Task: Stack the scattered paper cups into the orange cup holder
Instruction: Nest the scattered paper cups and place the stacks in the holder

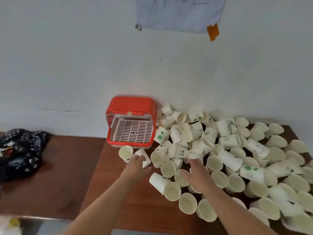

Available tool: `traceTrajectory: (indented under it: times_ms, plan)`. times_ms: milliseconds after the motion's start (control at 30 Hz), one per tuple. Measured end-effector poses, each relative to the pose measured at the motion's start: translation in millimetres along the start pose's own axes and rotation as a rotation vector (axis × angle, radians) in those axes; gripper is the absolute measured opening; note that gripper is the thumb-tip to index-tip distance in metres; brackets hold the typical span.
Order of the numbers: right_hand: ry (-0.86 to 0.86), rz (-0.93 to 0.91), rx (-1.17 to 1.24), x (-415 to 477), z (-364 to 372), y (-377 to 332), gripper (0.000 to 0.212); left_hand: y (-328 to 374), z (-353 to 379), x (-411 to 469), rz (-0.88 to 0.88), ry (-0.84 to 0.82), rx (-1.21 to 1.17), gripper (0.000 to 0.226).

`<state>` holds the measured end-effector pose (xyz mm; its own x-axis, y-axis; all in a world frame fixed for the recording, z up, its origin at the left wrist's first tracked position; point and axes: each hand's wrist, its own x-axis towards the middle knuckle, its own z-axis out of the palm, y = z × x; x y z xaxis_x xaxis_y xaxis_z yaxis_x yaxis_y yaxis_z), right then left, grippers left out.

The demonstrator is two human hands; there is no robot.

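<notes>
- Grip states: left grip [137, 164] is extended forward with its fingertips [139, 157] on a tipped paper cup [146, 162]; motion blur prevents confirming whether the fingers close around it.
- Right grip [196, 173] is released, fingers straight and spread, palm down over the near edge of the cup pile [228, 160]. Contact with the cups below cannot be confirmed.
- Orange cup holder [131, 106] stands at the rear of the worktop [67, 167], against the wall, with its front open. A white slotted tray [133, 131] is visible inside.
- A single cup [125, 153] sits just in front of the holder, mouth facing the camera, beside the tipped paper cup.
- The cup pile covers the right part of the worktop, from beside the holder to the right edge; cups lie at mixed angles, some printed with green or black motifs.
- A black patterned bag [18, 150] lies at the left end of the worktop, well apart from the holder.
</notes>
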<state>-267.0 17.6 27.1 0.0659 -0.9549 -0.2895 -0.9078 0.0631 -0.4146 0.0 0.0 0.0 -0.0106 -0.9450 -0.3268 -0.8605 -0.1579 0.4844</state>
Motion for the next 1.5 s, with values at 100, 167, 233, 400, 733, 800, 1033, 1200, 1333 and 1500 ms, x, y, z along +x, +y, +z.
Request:
traceTrajectory:
  times_ms: [100,167,233,400,733,800,1033,1200,1333,1500]
  plan:
    - [-0.062,-0.020,-0.048,11,22,3,0.057,-2,17,6,0.086,-0.154,0.018,0.061]
    - [-0.085,-0.032,-0.112,12,37,9,0.060,-7,35,9,0.185,-0.235,0.092,0.064]
    - [-0.105,-0.041,-0.174,11,51,17,0.062,-11,56,11,0.277,-0.280,0.170,0.069]
    - [-0.122,-0.065,-0.247,16,63,22,0.062,-1,76,14,0.365,-0.323,0.336,0.085]
    - [-0.164,-0.119,-0.295,27,78,26,0.065,1,99,11,0.404,-0.269,0.547,0.068]
    - [-0.143,-0.129,-0.297,27,77,27,0.064,-3,98,9,0.372,-0.259,0.531,0.066]
    - [-0.019,-0.160,-0.229,19,62,21,0.065,-28,72,-12,0.175,-0.111,0.223,0.076]
    - [0.037,-0.211,-0.172,18,23,4,0.069,-24,34,-35,0.091,0.069,-0.016,0.087]
    - [0.069,-0.241,-0.136,26,-18,-24,0.069,-10,-7,-44,0.038,0.196,-0.197,0.079]
    - [0.123,-0.259,-0.014,36,-53,-69,0.072,-10,-57,-38,0.008,0.300,-0.500,0.067]
